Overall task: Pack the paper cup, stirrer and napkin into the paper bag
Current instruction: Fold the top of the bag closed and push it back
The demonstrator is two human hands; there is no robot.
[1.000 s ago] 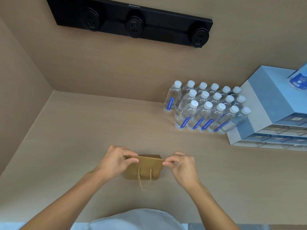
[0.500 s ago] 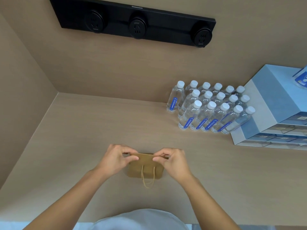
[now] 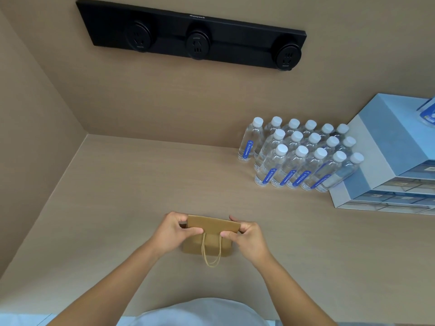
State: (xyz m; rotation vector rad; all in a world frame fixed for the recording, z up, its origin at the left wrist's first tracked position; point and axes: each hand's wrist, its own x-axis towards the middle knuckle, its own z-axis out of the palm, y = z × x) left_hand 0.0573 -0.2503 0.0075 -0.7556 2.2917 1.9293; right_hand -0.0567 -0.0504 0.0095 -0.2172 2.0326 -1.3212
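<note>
A small brown paper bag [image 3: 213, 224] stands on the beige table [image 3: 117, 196] near its front edge, with its twine handle hanging down the near side. My left hand [image 3: 173, 231] pinches the bag's top edge at the left end. My right hand [image 3: 247, 236] pinches the same edge at the right end. The top of the bag looks folded over flat between my hands. No cup, stirrer or napkin shows; the inside of the bag is hidden.
Several clear water bottles [image 3: 299, 154] with white caps stand in rows at the back right. A blue and white drawer box [image 3: 386, 156] sits to their right. A black socket strip [image 3: 193, 36] is mounted on the back wall.
My hands have shifted along the bag's top edge, the right thumb moving inward, then outward. The top now lies flatter as a folded flap. The view has drifted slightly.
</note>
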